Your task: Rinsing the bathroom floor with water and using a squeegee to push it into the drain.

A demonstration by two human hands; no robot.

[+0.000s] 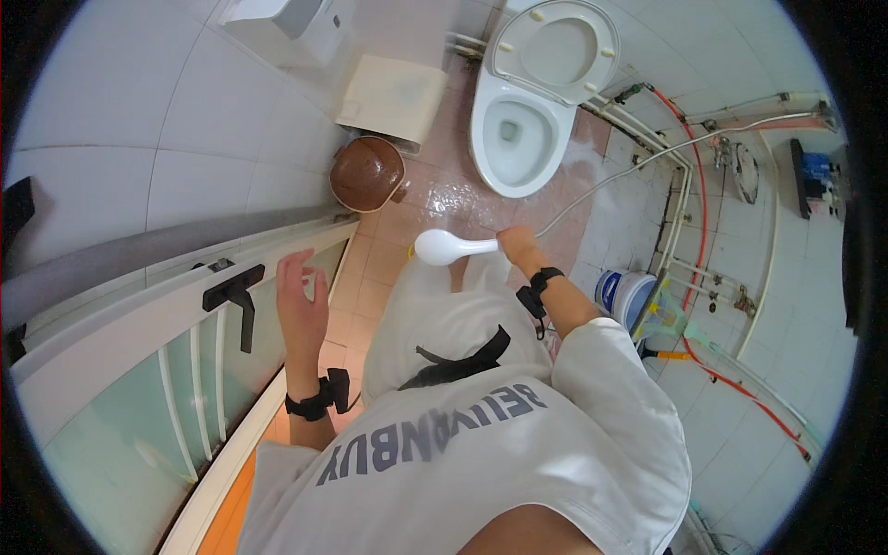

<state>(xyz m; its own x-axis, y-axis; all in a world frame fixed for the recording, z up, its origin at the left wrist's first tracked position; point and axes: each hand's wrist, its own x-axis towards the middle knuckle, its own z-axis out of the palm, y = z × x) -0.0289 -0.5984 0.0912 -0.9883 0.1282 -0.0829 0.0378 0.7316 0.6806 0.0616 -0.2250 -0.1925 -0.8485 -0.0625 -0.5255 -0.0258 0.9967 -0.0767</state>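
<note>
Wet tiled bathroom floor (435, 199) spreads below; nearest, the left hand (301, 301) hangs open and empty beside the glass door (176, 370) with its black handle (236, 294), while the right hand (518, 248) grips a white shower head (444, 247) over the floor, before the brown bin (367, 174) and open toilet (518, 129)

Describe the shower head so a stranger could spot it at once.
Start at the white toilet with its seat up at the top of the view. On the near side of it, above the wet pink floor tiles, the right hand grips the shower head. It is the only round white head on a thin grey hose, unlike the brown bin to the left.
</note>
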